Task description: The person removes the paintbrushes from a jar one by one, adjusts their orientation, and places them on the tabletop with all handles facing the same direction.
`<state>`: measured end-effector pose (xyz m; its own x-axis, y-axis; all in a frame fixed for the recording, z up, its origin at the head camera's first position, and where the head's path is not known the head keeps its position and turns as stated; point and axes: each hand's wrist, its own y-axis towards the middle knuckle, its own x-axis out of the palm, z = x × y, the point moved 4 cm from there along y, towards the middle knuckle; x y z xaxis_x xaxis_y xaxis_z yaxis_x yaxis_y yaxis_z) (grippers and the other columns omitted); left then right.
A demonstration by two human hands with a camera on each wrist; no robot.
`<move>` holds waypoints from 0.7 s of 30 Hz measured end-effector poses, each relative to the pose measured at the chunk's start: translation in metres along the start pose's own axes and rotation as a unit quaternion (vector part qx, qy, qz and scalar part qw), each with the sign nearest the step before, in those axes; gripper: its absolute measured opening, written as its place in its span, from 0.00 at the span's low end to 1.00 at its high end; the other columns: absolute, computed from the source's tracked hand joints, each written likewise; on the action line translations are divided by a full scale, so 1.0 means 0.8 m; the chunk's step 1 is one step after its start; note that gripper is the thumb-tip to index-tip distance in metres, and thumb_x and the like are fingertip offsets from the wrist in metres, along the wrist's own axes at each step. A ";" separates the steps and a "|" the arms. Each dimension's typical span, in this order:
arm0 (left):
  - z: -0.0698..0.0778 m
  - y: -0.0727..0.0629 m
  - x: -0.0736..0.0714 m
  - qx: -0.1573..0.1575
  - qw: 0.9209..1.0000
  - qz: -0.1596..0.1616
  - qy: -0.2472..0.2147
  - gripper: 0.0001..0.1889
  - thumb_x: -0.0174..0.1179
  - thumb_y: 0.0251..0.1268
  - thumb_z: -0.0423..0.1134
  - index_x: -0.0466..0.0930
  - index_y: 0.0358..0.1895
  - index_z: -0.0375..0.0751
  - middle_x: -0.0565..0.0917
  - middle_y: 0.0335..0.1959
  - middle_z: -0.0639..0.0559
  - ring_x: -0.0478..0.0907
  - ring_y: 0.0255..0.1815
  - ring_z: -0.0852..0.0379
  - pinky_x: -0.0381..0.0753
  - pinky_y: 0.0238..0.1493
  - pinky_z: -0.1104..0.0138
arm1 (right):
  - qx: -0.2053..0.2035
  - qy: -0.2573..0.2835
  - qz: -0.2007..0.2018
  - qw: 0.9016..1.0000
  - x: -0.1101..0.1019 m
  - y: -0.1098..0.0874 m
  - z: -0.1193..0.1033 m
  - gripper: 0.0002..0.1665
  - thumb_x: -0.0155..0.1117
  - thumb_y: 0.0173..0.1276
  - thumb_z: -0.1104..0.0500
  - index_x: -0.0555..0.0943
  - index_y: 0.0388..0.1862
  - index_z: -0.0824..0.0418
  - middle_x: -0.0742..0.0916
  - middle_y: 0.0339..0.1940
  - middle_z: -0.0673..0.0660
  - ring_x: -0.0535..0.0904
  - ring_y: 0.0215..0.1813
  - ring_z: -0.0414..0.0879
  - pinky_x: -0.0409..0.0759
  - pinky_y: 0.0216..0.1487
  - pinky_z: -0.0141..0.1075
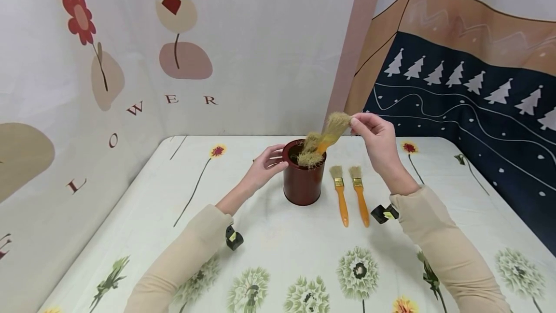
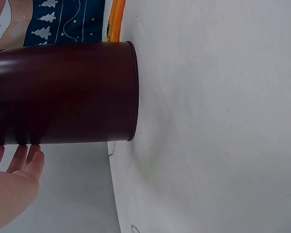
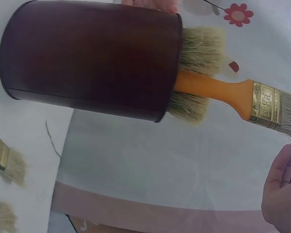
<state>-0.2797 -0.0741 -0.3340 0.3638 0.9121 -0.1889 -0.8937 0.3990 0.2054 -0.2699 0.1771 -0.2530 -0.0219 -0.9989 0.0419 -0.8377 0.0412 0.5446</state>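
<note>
A dark red can (image 1: 303, 182) stands upright on the table. My left hand (image 1: 262, 165) rests its fingertips against the can's left side near the rim, and the left wrist view shows the fingers (image 2: 20, 158) touching the wall. My right hand (image 1: 378, 141) pinches the bristle end of a paintbrush (image 1: 331, 134) tilted above the can. Its orange handle (image 3: 208, 86) points down into the can's mouth, its lower end hidden. Bristles of other paintbrushes (image 3: 201, 48) stick out of the can around that handle.
Right of the can, two paintbrushes with orange handles lie side by side, a left one (image 1: 340, 199) and a right one (image 1: 360, 199), bristles toward the back. The flower-printed tablecloth (image 1: 260, 231) covers the table. A printed curtain (image 1: 269, 62) hangs behind the back edge.
</note>
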 end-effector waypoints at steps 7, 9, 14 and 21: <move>-0.001 0.000 0.000 -0.004 1.000 0.001 0.002 0.27 0.55 0.61 0.34 0.58 0.63 0.36 0.66 0.58 0.41 0.63 0.58 0.47 0.67 0.54 0.60 | -0.026 0.091 0.036 0.995 -0.009 0.006 -0.015 0.04 0.58 0.61 0.66 0.81 0.32 0.64 0.80 0.29 0.56 0.74 0.30 0.45 0.75 0.40 0.29; -0.001 0.001 0.000 -0.004 1.000 0.002 0.004 0.27 0.55 0.61 0.35 0.58 0.63 0.36 0.66 0.58 0.41 0.63 0.58 0.47 0.67 0.54 0.60 | -0.033 0.113 0.047 0.992 -0.013 0.007 -0.020 0.04 0.58 0.61 0.67 0.80 0.32 0.65 0.80 0.29 0.57 0.74 0.29 0.45 0.75 0.40 0.29; -0.001 0.001 0.000 -0.007 1.000 0.002 0.004 0.27 0.55 0.61 0.35 0.58 0.63 0.37 0.66 0.58 0.41 0.63 0.58 0.48 0.67 0.54 0.61 | -0.051 0.156 0.072 0.984 -0.020 0.009 -0.029 0.04 0.57 0.61 0.69 0.79 0.31 0.67 0.78 0.29 0.58 0.73 0.28 0.44 0.75 0.38 0.28; -0.001 0.000 -0.001 -0.007 1.000 0.002 0.004 0.27 0.55 0.61 0.35 0.58 0.63 0.36 0.66 0.58 0.41 0.63 0.58 0.47 0.67 0.54 0.60 | -0.059 0.205 0.085 0.973 -0.032 0.012 -0.038 0.04 0.57 0.60 0.70 0.78 0.32 0.72 0.78 0.30 0.60 0.74 0.30 0.45 0.75 0.38 0.29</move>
<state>-0.2804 -0.0745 -0.3346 0.3591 0.9126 -0.1957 -0.8982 0.3948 0.1932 -0.2609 0.2036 -0.2234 0.0846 -0.8852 0.4574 -0.7716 0.2322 0.5922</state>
